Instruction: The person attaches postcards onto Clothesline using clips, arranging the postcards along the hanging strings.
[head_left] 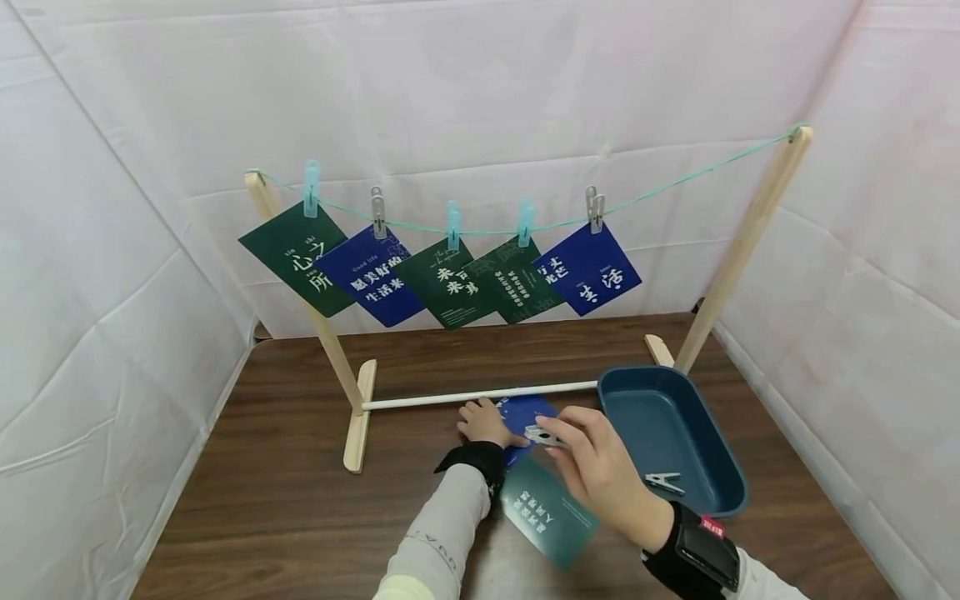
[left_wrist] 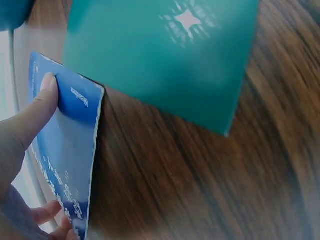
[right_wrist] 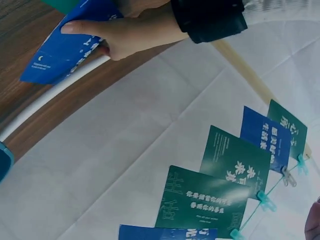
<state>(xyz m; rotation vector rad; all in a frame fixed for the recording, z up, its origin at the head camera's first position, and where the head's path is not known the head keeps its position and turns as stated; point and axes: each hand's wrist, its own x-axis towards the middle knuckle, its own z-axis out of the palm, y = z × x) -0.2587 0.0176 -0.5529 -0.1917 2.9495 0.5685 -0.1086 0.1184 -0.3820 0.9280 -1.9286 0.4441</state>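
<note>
My left hand grips a blue card with white writing. In the left wrist view the thumb lies across the blue card, with the other fingers at its far edge. My right hand pinches a grey clothespin just right of that card. On the table below both hands lies a green card. The right wrist view shows my left hand with the blue card tilted above the table; only a sliver of the right hand appears there.
Several blue and green cards hang from a green string by blue and grey clothespins. Wooden posts hold the string, joined low by a white rod. A dark blue tray at right holds another clothespin.
</note>
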